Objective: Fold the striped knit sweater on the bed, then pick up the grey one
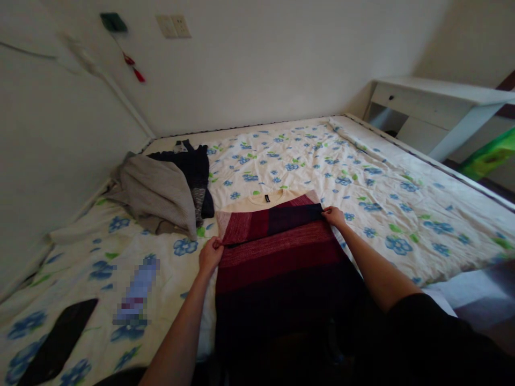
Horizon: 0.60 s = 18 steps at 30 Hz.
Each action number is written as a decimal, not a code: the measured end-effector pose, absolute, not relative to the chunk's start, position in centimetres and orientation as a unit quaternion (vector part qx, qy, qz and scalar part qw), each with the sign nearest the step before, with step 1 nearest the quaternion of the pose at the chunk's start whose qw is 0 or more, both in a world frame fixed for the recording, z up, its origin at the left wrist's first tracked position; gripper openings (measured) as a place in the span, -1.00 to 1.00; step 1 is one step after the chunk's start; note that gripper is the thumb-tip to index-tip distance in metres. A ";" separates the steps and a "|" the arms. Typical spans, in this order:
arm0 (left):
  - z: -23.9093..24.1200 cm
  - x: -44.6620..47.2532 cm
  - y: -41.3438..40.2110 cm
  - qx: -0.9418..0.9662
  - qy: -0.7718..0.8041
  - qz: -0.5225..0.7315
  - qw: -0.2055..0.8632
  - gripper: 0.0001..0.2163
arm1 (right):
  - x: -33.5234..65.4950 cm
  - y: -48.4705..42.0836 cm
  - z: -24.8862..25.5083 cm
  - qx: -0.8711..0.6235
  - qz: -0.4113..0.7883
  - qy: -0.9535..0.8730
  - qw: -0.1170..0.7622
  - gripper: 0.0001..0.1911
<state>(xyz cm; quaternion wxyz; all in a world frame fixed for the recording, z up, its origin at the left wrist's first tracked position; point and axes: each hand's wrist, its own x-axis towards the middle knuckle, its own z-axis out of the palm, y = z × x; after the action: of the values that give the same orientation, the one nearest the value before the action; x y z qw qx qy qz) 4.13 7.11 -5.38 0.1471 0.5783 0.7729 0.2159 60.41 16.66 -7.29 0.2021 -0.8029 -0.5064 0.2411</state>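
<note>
The left hand [210, 254] pinches the left edge of the striped sweater [277, 252], its grip clenched on the fold there. The right hand [333, 215] grasps the fold's opposite end, at the navy band. The sweater lies flat on the flowered bed [402, 214] between both grips, with its cream collar beyond them. A grey garment [156, 195] lies beyond the left grip, to its left.
</note>
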 end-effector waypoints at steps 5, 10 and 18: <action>-4.2 3.9 9.0 0.583 0.781 0.191 0.117 -0.79 | 60.1 16.5 -7.7 -0.788 0.231 -0.541 0.182 -0.66; -1.4 6.1 15.5 0.699 0.687 0.191 0.049 -0.67 | 59.9 17.0 -7.6 -0.768 0.204 -0.592 0.134 -0.63; 0.2 10.1 25.1 0.776 0.595 -0.034 0.208 -0.36 | 60.1 17.5 -8.2 -0.768 0.214 -0.590 0.129 -0.64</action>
<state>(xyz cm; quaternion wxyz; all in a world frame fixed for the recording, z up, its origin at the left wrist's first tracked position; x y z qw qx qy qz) 10.07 25.08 0.19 0.2079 0.7755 0.5952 -0.0337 60.09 17.53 -8.23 0.1293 -0.7676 -0.5902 0.2137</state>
